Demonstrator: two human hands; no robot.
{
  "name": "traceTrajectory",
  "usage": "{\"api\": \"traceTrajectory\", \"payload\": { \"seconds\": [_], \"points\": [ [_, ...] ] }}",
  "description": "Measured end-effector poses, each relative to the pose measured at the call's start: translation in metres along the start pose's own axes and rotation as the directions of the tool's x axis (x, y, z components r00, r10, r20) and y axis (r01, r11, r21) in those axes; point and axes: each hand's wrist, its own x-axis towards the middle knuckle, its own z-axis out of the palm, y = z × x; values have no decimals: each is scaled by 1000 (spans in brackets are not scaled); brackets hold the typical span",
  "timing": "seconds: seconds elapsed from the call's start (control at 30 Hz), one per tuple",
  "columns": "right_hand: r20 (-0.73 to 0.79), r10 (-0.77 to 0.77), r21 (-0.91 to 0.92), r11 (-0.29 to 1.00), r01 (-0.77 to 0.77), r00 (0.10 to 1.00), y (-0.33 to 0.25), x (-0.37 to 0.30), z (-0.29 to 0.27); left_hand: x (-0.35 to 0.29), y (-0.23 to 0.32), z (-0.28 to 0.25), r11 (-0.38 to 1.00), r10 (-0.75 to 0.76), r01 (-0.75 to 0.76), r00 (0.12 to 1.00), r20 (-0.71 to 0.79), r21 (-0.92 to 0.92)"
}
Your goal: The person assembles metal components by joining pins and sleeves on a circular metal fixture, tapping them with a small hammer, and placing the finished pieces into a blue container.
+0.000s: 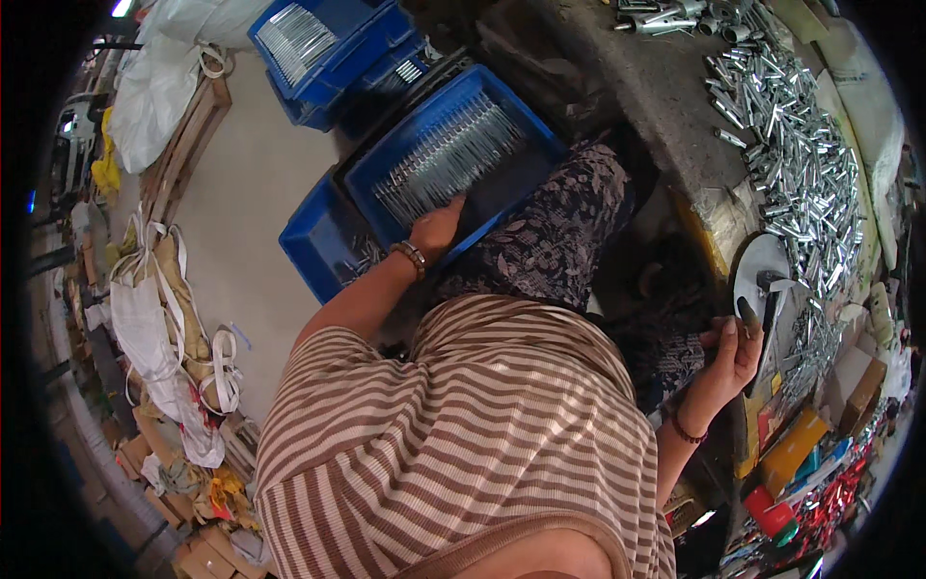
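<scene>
Two bare hands are well apart: one near the middle of the frame, one at the right. The left hand (439, 230) reaches over the lower edge of a blue plastic bin (415, 130), at the upper centre. Inside this bin lies a long row of thin metal rods (449, 159), side by side. The left fingers are bent at the lower end of the row, partly hidden, so I cannot tell if they grasp a rod. The right hand (735, 349) is raised with curled fingers, just beside a round metal disc (757, 265). Something dark shows at its fingertips; whether it is held, I cannot tell.

About room for moving: the patterned trouser leg (550, 236) is close along the bin's lower right edge, so this side is narrow. On the left, a second blue bin (304, 232) with few small metal pieces (362, 253) stands beside it. Wider room is on the pale floor (260, 145), farther left. The disc is near the workbench edge (696, 227), and a heap of metal tubes (791, 164) bounds it at the right.
</scene>
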Motion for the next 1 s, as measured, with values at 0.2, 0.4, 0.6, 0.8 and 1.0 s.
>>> {"api": "traceTrajectory", "payload": {
  "seconds": [0.2, 0.4, 0.6, 0.8, 1.0],
  "points": [
    [-40, 1, -40, 999, -3, 999, -7, 1, -1, 49, -46, 50, 956, 260, -287, 924, -282, -61],
    [27, 68, 160, 984, -71, 997, -3, -3, 5, 49, -51, 45, 980, 195, -196, 955, -223, 19],
    [77, 13, 141, 990, -24, 997, 4, -7, 1, 63, -60, 47, 964, 244, -199, 925, -293, 175],
    [83, 20, 99, 995, -28, 996, -9, -7, 3, 59, -54, 38, 973, 228, -229, 940, -254, 28],
    [77, -63, 80, 995, 57, 995, -10, -3, 2, 51, -54, 24, 919, 376, -394, 896, -236, -30]
  ]
}}
